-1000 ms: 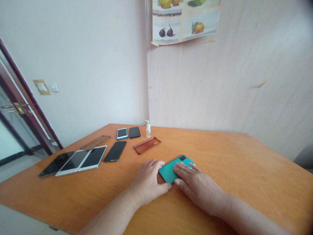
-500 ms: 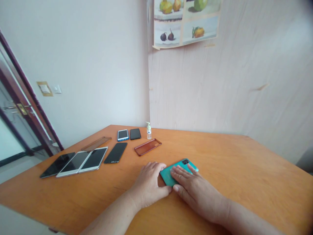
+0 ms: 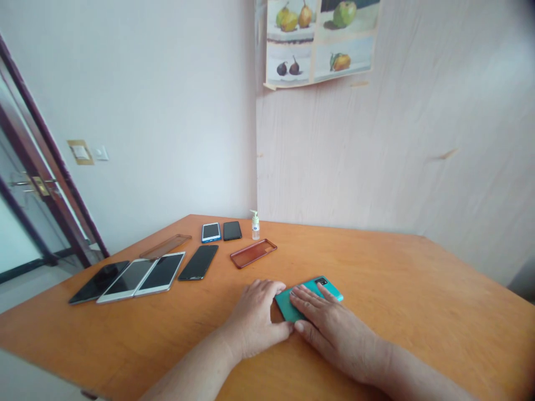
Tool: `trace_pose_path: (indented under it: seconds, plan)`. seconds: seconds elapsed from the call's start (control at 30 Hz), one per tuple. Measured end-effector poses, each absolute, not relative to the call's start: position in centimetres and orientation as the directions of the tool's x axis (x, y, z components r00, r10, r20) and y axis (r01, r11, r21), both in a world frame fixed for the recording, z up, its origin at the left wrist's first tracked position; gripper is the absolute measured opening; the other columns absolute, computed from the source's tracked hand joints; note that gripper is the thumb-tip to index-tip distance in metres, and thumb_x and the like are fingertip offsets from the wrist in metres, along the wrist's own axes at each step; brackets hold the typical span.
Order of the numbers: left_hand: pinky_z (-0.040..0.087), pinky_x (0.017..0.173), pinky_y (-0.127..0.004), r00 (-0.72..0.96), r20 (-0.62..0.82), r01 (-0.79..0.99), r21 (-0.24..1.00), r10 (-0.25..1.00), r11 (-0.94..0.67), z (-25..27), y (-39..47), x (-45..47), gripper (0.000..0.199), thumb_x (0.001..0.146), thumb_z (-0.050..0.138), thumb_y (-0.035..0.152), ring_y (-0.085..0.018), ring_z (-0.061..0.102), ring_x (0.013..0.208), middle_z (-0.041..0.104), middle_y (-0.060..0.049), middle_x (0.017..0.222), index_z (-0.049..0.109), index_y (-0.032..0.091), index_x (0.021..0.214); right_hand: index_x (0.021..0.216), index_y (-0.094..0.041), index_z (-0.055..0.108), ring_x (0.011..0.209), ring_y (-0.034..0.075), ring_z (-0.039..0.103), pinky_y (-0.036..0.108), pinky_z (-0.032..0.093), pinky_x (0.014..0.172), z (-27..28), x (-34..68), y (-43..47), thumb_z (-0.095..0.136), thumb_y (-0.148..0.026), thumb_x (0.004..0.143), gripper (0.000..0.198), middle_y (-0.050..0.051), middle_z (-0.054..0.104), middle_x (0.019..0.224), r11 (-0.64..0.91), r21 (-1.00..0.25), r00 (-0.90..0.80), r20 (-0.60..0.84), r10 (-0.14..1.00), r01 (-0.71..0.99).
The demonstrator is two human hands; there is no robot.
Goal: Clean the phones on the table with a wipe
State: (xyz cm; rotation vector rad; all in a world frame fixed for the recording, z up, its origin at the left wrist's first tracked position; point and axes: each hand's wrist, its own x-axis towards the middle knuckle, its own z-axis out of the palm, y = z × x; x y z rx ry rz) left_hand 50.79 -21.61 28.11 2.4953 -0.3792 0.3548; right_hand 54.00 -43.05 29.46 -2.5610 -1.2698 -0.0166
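Note:
A teal smartphone [image 3: 285,305] lies back side up on the wooden table, its dark camera block showing near the far right corner. My left hand [image 3: 253,320] curves around the phone's left end, thumb at the near corner and fingers at the far corner, gripping it by the edges. Flat across the phone's back rests my right hand [image 3: 338,334], fingers stretched out and slightly spread, covering much of the middle. Its thumb is close to my left thumb. Just beyond the hands sits an empty reddish-brown phone case [image 3: 253,254].
Left of the hands lie a black phone [image 3: 199,263], two white phones [image 3: 161,273] [image 3: 126,280] and a dark phone [image 3: 99,282]. Farther back are a clear brownish case [image 3: 166,247], two smaller phones [image 3: 210,231] [image 3: 232,230] and a pump bottle [image 3: 256,227].
The whole view has shifted slightly. My right fingers have slid a little toward the phone's left end. My left hand keeps its place at that end.

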Motion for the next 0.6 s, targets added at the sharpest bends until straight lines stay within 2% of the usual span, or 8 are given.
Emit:
trace_pose_path:
  seconds: [0.17,0.23,0.33,0.47,0.53,0.6]
  plan:
    - [0.04,0.096,-0.041,0.928,0.319,-0.34,0.513,-0.193,-0.788,28.4,-21.6,50.6,0.055,0.065,0.078,0.025,-0.027,0.055,0.109,0.063,-0.003,0.115,0.057,0.025,0.115,0.145,-0.009,0.047,0.142,0.033,0.036,0.063,0.019,0.117,27.4,58.0,-44.9,0.029,-0.043,0.103,0.056,0.017,0.045,0.149,-0.831,-0.148,0.84,0.182,0.51,0.537]
    - [0.04,0.096,-0.041,0.929,0.317,-0.338,0.513,-0.192,-0.789,28.4,-21.7,50.6,0.055,0.065,0.078,0.025,-0.027,0.055,0.108,0.063,-0.003,0.115,0.056,0.025,0.115,0.144,-0.006,0.047,0.141,0.034,0.036,0.062,0.02,0.117,27.1,58.4,-44.9,0.03,-0.044,0.103,0.058,0.019,0.045,0.149,-0.858,-0.133,0.863,0.188,0.469,0.495]
    - [0.04,0.095,-0.041,0.925,0.327,-0.343,0.507,-0.191,-0.791,28.3,-21.7,50.7,0.055,0.066,0.077,0.026,-0.027,0.055,0.107,0.063,-0.004,0.114,0.056,0.025,0.116,0.146,-0.008,0.045,0.144,0.032,0.032,0.058,0.019,0.119,27.7,56.7,-43.7,0.032,-0.047,0.102,0.06,0.017,0.041,0.152,-0.782,-0.141,0.793,0.18,0.583,0.607]
    - [0.043,0.092,-0.04,0.92,0.33,-0.361,0.496,-0.213,-0.79,28.3,-21.8,50.8,0.051,0.067,0.08,0.034,-0.027,0.055,0.105,0.064,-0.003,0.111,0.057,0.024,0.111,0.153,-0.018,0.034,0.146,0.026,0.026,0.052,0.02,0.12,29.2,53.7,-42.1,0.031,-0.051,0.103,0.06,0.009,0.032,0.158,-0.545,-0.233,0.581,0.134,0.803,0.806]
    - [0.043,0.092,-0.04,0.918,0.331,-0.364,0.494,-0.217,-0.789,28.3,-21.8,50.8,0.051,0.067,0.08,0.035,-0.027,0.056,0.105,0.064,-0.003,0.111,0.056,0.024,0.111,0.153,-0.02,0.034,0.146,0.025,0.028,0.053,0.018,0.121,29.4,53.6,-42.1,0.03,-0.051,0.103,0.059,0.008,0.033,0.157,-0.518,-0.254,0.559,0.13,0.819,0.817]
    - [0.042,0.094,-0.041,0.917,0.341,-0.363,0.494,-0.208,-0.79,28.3,-21.8,50.7,0.054,0.067,0.078,0.031,-0.027,0.056,0.107,0.063,-0.004,0.114,0.055,0.024,0.115,0.15,-0.019,0.04,0.144,0.027,0.031,0.056,0.016,0.12,28.9,54.6,-42.7,0.031,-0.049,0.103,0.056,0.009,0.039,0.154,-0.593,-0.232,0.631,0.154,0.76,0.771]
